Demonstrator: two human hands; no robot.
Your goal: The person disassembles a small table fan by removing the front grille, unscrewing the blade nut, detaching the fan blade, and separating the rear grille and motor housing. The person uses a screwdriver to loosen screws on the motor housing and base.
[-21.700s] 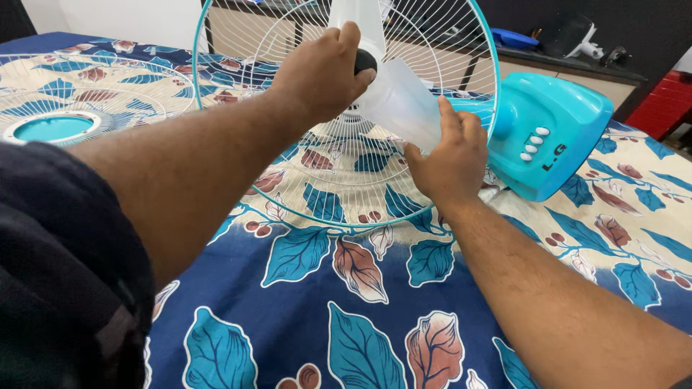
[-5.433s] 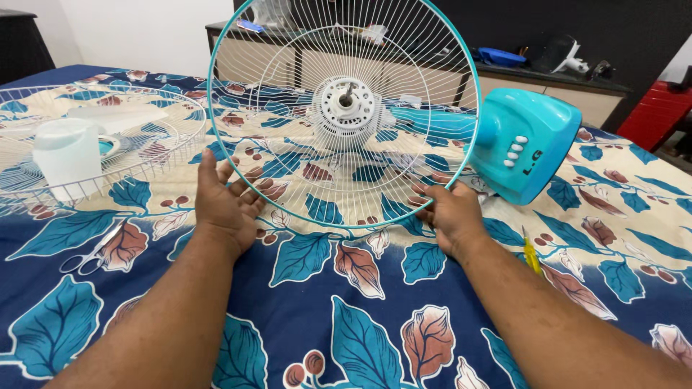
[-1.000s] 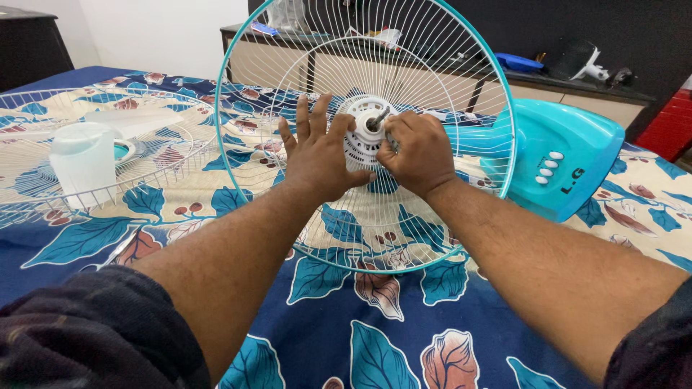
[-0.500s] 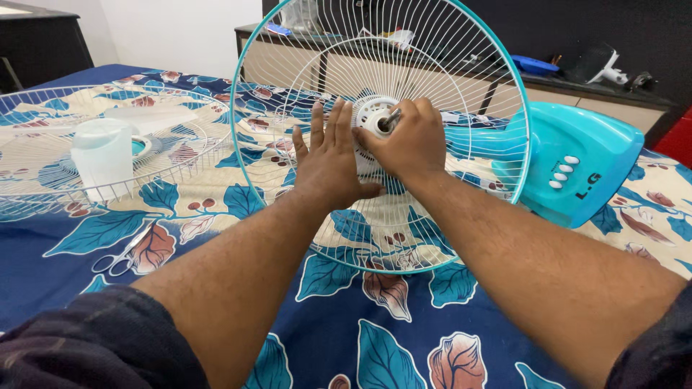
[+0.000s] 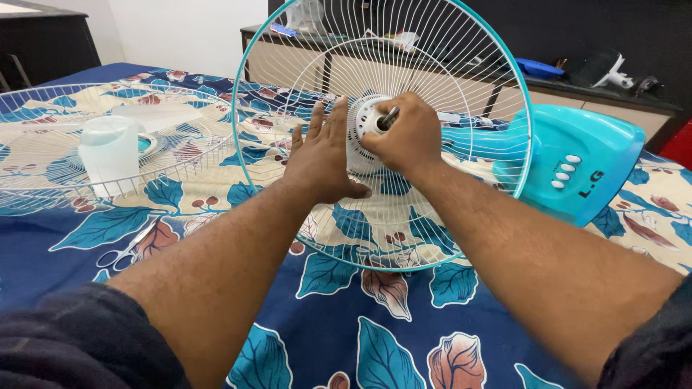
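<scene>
left hand [image 5: 322, 162]: flat, fingers spread open, pressed on rear fan guard [image 5: 461, 65], left of hub, grasping nothing
right hand [image 5: 404, 137]: curled shut around white hub ring [image 5: 364, 122], metal shaft [image 5: 389, 116] poking out beside fingers
fan guard: upright, mid bed [image 5: 375, 338]
fan base [image 5: 584, 169]: teal, right edge
front guard [image 5: 43, 155]: flat, left edge, blade [image 5: 108, 151] lying in it
scissors [image 5: 119, 252]: near left edge

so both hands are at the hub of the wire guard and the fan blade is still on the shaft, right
Not quite. In the head view the left hand and right hand are at the hub of the wire guard, but the shaft is bare; the fan blade lies in the other guard at left.
</scene>
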